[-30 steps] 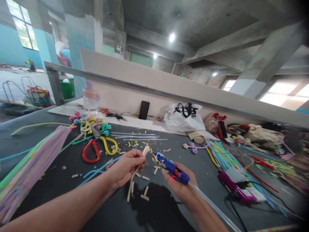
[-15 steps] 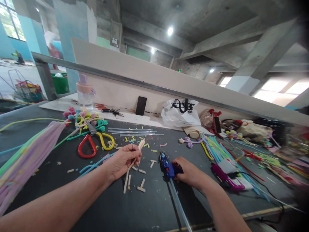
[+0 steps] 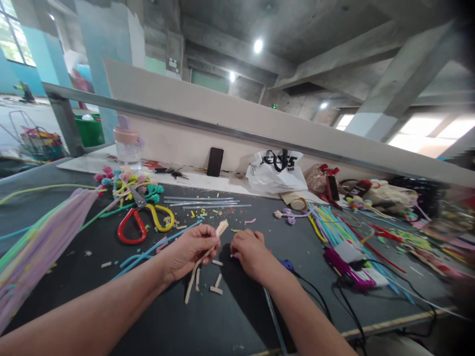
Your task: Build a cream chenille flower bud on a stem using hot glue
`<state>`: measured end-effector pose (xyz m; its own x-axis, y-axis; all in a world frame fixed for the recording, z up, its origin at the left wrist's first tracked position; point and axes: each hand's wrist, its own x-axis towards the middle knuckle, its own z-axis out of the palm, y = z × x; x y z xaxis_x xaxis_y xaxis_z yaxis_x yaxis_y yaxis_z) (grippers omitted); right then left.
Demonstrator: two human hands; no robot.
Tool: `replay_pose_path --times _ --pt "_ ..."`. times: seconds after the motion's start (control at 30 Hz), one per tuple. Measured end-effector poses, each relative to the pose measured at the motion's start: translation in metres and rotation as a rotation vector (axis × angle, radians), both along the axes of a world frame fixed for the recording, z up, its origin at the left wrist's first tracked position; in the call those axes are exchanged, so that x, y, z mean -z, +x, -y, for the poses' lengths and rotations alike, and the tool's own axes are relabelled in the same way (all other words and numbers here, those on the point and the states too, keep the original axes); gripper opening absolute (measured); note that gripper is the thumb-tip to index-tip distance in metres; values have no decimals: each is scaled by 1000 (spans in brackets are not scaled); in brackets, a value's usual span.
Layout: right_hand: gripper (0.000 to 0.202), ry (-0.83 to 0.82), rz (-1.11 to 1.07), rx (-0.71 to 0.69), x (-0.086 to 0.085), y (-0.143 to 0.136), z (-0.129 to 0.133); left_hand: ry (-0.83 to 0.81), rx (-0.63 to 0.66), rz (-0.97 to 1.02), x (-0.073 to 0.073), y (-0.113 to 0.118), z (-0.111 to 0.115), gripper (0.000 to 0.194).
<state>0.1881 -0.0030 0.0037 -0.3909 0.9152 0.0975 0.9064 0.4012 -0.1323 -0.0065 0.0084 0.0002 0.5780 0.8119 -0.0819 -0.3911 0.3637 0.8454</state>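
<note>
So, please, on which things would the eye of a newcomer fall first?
Probably on the scissors with red and yellow handles, left of the left hand. Then on the pastel strands at the far left, and the white bag behind, right of the phone.

On the scissors (image 3: 138,199), one handle is coloured red, the other yellow. Left of the scissors, the stem bundle (image 3: 55,237) is streaked with lilac, green and yellow. To their right, cream is seen on the strip (image 3: 192,278), black lettering is printed on the white bag (image 3: 272,180), and the tabletop (image 3: 237,316) is coloured dark grey.
</note>
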Motion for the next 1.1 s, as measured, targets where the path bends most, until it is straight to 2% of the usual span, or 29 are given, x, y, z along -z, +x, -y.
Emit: replay_pose_path --times 0.17,0.33,0.4,0.47,0.63,0.93,1.1 --pt "14 -53 -91 -16 -13 6 10 22 7 -13 -1 -1 1 24" --pt "11 -83 -530 80 -32 5 27 46 66 -50 3 0 0 22" --pt "11 -90 -604 78 -37 2 33 60 82 -60 6 0 0 21" --pt "9 -68 -571 75 -40 -1 38 68 96 -77 8 1 0 22" --pt "11 128 -299 46 -44 -3 44 103 118 -169 9 3 3 22" --pt "13 229 4 -24 -38 -6 47 213 103 -330 13 6 6 19" --pt "15 229 27 -30 -35 -7 48 269 90 -380 16 9 6 18"
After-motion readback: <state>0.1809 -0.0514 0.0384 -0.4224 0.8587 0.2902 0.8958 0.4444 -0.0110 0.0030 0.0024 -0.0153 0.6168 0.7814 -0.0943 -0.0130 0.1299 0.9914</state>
